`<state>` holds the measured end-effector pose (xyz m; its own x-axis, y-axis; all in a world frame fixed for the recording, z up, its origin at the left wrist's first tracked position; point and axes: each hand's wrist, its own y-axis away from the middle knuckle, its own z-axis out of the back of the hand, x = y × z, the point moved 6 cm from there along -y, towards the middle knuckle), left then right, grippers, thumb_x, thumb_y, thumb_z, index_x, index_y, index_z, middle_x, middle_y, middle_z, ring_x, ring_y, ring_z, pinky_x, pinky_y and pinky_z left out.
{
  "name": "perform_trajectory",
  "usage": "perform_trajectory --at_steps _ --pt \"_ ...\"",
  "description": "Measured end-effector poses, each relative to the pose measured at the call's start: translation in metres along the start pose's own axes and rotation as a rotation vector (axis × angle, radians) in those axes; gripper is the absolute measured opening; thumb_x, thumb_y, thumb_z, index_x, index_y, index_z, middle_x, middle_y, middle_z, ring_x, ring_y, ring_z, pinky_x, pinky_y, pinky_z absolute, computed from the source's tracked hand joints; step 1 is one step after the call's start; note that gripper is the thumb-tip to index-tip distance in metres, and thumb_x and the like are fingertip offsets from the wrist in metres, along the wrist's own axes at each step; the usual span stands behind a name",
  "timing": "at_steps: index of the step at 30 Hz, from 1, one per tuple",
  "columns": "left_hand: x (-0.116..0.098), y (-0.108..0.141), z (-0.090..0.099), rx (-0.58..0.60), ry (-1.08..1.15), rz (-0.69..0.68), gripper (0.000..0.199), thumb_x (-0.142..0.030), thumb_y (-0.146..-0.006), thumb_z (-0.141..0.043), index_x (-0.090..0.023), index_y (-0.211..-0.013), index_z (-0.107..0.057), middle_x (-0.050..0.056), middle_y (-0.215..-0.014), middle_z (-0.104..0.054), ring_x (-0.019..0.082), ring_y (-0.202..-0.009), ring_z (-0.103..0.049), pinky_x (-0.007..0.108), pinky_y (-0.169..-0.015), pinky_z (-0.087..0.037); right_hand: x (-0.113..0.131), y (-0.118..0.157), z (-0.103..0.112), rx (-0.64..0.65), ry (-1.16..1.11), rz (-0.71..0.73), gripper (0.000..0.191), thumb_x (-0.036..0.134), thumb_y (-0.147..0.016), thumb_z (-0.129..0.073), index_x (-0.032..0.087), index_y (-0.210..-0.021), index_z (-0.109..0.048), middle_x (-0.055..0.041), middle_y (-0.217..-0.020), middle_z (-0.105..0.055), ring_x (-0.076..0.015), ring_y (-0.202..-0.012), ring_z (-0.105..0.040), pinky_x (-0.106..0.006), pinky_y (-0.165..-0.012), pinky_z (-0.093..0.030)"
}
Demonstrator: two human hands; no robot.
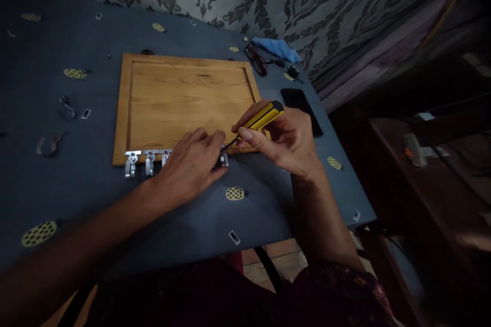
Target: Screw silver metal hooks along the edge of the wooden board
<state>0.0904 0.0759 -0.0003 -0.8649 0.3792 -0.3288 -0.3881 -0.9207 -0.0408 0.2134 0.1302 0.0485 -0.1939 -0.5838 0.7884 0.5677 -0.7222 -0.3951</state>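
1. Head view: from where I stand, a framed wooden panel [192,97] lies flat on the cloth-covered table [276,204], metal fittings [131,163] lined along its near edge.
2. The right hand [293,135] pinches a yellow-and-black screwdriver [264,115] between thumb and fingers, its shaft slanting down toward the end fitting [224,160] beside the left hand. Where the tip sits, I can't make out.
3. The left hand [194,158] lies palm down across the fittings, fingers bent and close together; whether it pinches one I can't tell.
4. I'd judge the panel stiff and fairly light, its smooth face apt to slide; hold it by the frame's outer edges. The fittings look hard, small and slick, best steadied by their flat plates. The screwdriver should be light and rigid, gripped on its ribbed handle.
5. Beyond the panel's far right corner lie glasses [257,59] and a blue cloth [278,48].
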Motion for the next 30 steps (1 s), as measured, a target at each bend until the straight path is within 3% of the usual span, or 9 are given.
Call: perform_trajectory --at_steps 6,8,14,20,24,27,30 --pt "0.001 0.001 0.001 -0.035 0.026 -0.015 0.034 -0.03 -0.089 -0.069 -0.017 -0.114 -0.049 0.009 -0.102 -0.07 0.029 -0.105 -0.059 0.04 -0.087 -0.05 -0.02 -0.002 0.017 -0.386 -0.117 -0.143 0.036 0.055 -0.079 -0.079 0.022 -0.084 -0.065 0.0017 -0.078 -0.068 -0.0101 -0.057 -0.065 -0.025 -0.056 -0.057" --pt "0.002 0.001 0.0 -0.037 0.029 -0.02 0.033 -0.03 -0.089 -0.069 -0.017 -0.113 -0.049 0.009 -0.102 -0.07 0.029 -0.104 -0.059 0.04 -0.087 -0.05 -0.034 -0.005 0.018 -0.449 -0.187 -0.195 0.039 0.057 -0.078 -0.078 0.021 -0.084 -0.064 0.0019 -0.077 -0.068 -0.0097 -0.057 -0.066 -0.024 -0.057 -0.058" --pt "0.001 0.0 0.002 -0.031 0.03 0.004 0.03 -0.029 -0.088 -0.07 -0.017 -0.108 -0.05 0.01 -0.104 -0.07 0.029 -0.104 -0.059 0.041 -0.088 -0.05 -0.073 -0.011 -0.003 -0.355 -0.526 -0.435 0.034 0.048 -0.085 -0.075 0.018 -0.081 -0.061 0.0035 -0.071 -0.068 -0.0098 -0.062 -0.073 -0.017 -0.058 -0.059" --pt "0.0 0.0 0.002 -0.001 0.023 0.021 0.03 -0.03 -0.09 -0.068 -0.016 -0.11 -0.051 0.013 -0.108 -0.069 0.031 -0.107 -0.06 0.044 -0.092 -0.05 -0.081 -0.008 -0.015 -0.333 -0.666 -0.672 0.024 0.023 -0.1 -0.058 0.016 -0.077 -0.059 -0.0016 -0.069 -0.072 -0.0125 -0.072 -0.078 -0.018 -0.069 -0.063" --pt "0.0 0.0 0.002 -0.008 0.031 0.015 0.03 -0.029 -0.089 -0.068 -0.016 -0.11 -0.051 0.013 -0.109 -0.07 0.032 -0.11 -0.06 0.045 -0.095 -0.05 -0.084 -0.005 -0.013 -0.362 -0.669 -0.761 0.024 0.015 -0.1 -0.054 0.012 -0.078 -0.062 -0.0061 -0.073 -0.075 -0.0128 -0.071 -0.077 -0.017 -0.061 -0.062" --pt "0.001 0.001 0.001 -0.001 0.037 0.018 0.029 -0.029 -0.09 -0.068 -0.016 -0.11 -0.051 0.013 -0.11 -0.069 0.031 -0.11 -0.06 0.046 -0.095 -0.05 -0.086 -0.005 -0.01 -0.299 -0.61 -0.763 0.014 0.024 -0.095 -0.064 0.013 -0.086 -0.064 -0.0059 -0.077 -0.075 -0.013 -0.066 -0.075 -0.018 -0.053 -0.059" --pt "0.001 0.001 0.001 -0.006 0.034 0.019 0.029 -0.029 -0.09 -0.068 -0.017 -0.11 -0.05 0.013 -0.11 -0.069 0.031 -0.109 -0.061 0.046 -0.093 -0.051 -0.08 -0.007 -0.004 -0.236 -0.458 -0.592 0.024 0.037 -0.086 -0.075 0.015 -0.091 -0.066 -0.0056 -0.084 -0.076 -0.0124 -0.064 -0.073 -0.019 -0.052 -0.056"
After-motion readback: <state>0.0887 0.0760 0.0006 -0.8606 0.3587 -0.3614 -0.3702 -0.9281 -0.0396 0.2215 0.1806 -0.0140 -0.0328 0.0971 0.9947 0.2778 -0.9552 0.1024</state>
